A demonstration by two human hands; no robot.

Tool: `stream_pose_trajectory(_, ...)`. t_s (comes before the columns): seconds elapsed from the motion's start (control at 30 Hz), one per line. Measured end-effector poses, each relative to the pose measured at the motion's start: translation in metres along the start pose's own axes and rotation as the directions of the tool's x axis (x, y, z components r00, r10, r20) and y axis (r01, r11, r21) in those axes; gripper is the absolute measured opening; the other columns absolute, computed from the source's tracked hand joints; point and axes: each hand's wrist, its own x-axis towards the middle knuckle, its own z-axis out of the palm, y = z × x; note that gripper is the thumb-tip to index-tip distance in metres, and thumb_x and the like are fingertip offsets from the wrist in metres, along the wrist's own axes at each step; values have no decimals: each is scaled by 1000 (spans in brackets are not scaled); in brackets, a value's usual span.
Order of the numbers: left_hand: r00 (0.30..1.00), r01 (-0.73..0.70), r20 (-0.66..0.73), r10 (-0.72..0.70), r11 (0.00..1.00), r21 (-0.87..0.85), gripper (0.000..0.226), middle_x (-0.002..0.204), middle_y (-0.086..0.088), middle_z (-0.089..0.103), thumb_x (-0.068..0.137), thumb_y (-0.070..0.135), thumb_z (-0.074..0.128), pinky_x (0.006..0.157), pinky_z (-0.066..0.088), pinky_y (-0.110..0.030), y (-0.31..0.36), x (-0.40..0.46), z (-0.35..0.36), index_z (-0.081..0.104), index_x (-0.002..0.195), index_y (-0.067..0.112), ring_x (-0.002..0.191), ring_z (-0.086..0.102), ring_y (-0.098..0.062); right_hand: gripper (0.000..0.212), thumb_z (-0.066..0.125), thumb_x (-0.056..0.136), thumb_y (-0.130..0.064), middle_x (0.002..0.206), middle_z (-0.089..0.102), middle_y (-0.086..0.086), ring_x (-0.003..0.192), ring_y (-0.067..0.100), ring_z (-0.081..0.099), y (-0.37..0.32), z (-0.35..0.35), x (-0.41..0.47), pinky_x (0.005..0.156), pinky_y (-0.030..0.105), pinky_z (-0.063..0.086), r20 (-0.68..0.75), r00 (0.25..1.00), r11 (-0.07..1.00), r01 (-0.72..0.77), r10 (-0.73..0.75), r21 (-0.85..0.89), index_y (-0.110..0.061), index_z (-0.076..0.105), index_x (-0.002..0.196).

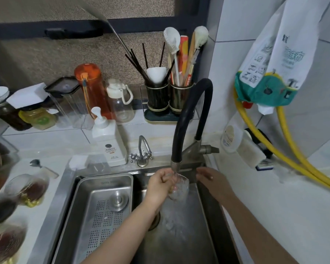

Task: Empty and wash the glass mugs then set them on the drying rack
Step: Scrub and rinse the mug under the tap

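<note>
My left hand [159,184] grips a clear glass mug [179,188] under the black faucet spout [181,134], over the sink basin. Water runs into and over the mug and splashes down toward the drain. My right hand [211,178] hovers just right of the mug near the faucet base, fingers apart and holding nothing. Several glass mugs with dark liquid [31,189] stand on the counter at the left edge, blurred. A perforated steel drain tray [103,206] sits in the sink's left half.
A white soap pump bottle [110,141], a small tap [143,153] and a spoon [40,165] sit behind the sink. Jars, bottles and a utensil holder [168,100] line the back wall. Yellow hoses [293,149] hang at the right.
</note>
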Motion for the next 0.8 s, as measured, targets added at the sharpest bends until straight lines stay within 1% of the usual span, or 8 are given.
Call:
stream_pose_trajectory(0.07,998,-5,61,7,999,-38,20,83,-11,69,89,-3,57,52,48,-18,6,-4,0,58,108,5,53,59,-6,33,60,91,-20,124,60,5,107,17,55,7,-10,16,93,22,38,-35,999,999,13,-15,-44,-12,60,123)
stream_pose_trajectory(0.17,991,-16,132,23,998,-57,24,81,-9,72,89,-1,58,55,48,-18,10,-8,3,56,112,6,56,59,-9,37,61,91,-15,135,52,10,127,27,46,18,-20,41,108,33,32,-74,994,986,65,-77,-156,-8,56,126)
stream_pose_trajectory(0.3,988,-5,152,13,998,-55,28,82,-7,74,89,-3,56,59,48,-20,8,-9,1,55,116,7,60,60,-10,39,68,85,-18,132,50,21,126,40,43,34,-23,74,107,52,36,-154,980,961,79,-123,-264,-7,58,122)
stream_pose_trajectory(0.37,988,-6,151,12,999,-46,29,82,-6,74,89,-3,56,60,49,-19,7,-10,-2,55,118,4,62,63,-9,41,68,85,-18,129,51,22,126,41,40,34,-22,83,107,50,34,-118,989,949,44,-84,-311,-5,57,122)
stream_pose_trajectory(0.5,990,19,142,-10,998,-61,30,77,-2,75,88,-7,55,64,52,-19,7,-16,-7,58,113,11,68,67,-8,39,67,84,-13,125,50,18,117,33,44,25,-23,84,102,32,32,-35,998,966,37,-47,-255,-7,57,121)
stream_pose_trajectory(0.63,993,42,115,-35,998,-55,36,80,-4,74,89,-6,55,63,51,-18,4,-19,-12,54,123,6,66,67,-7,33,63,85,-6,125,48,17,119,33,41,20,-20,79,103,35,33,-41,996,967,61,-73,-248,-3,59,118)
stream_pose_trajectory(0.73,992,44,122,-37,997,-59,36,79,-3,74,89,-7,54,63,51,-16,3,-20,-15,55,123,5,65,66,-5,33,63,85,-5,128,43,18,116,30,45,18,-16,74,94,26,33,-52,996,978,67,-79,-199,-3,59,118)
stream_pose_trajectory(0.8,991,53,129,-43,996,-73,36,76,0,74,89,-8,53,62,51,-15,4,-22,-17,55,122,5,66,67,-4,35,63,86,-7,133,39,16,119,29,45,18,-13,68,95,25,33,-59,996,988,60,-69,-142,-6,57,120)
